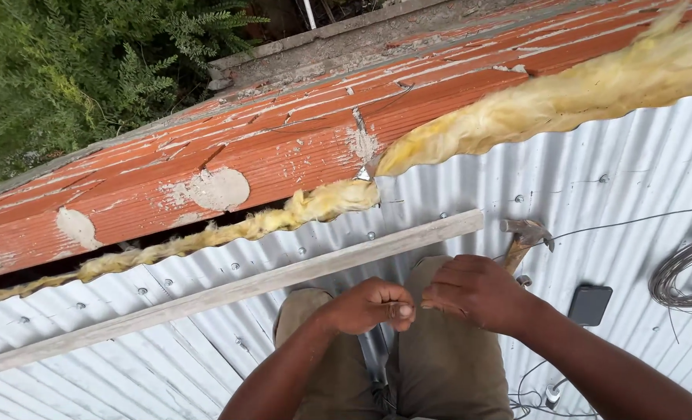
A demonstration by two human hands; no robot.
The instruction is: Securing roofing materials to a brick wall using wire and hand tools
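Both hands (416, 302) meet, fingers pinched, below the wooden batten (229, 292).

I am kneeling on a roof (610, 171) of corrugated metal, pale and matt, studded with screws. A rough grey wood batten (229, 292) is lying across it. The brick (206, 155) is showing ribbed orange clay, patched with coarse mortar. Yellow fibrous wool (548, 101) is looking fluffy. Thin wire (684, 276) is shining dully.

Whatever both hands (416, 302) pinch too small to tell, wire coil (684, 280) cut off at right edge
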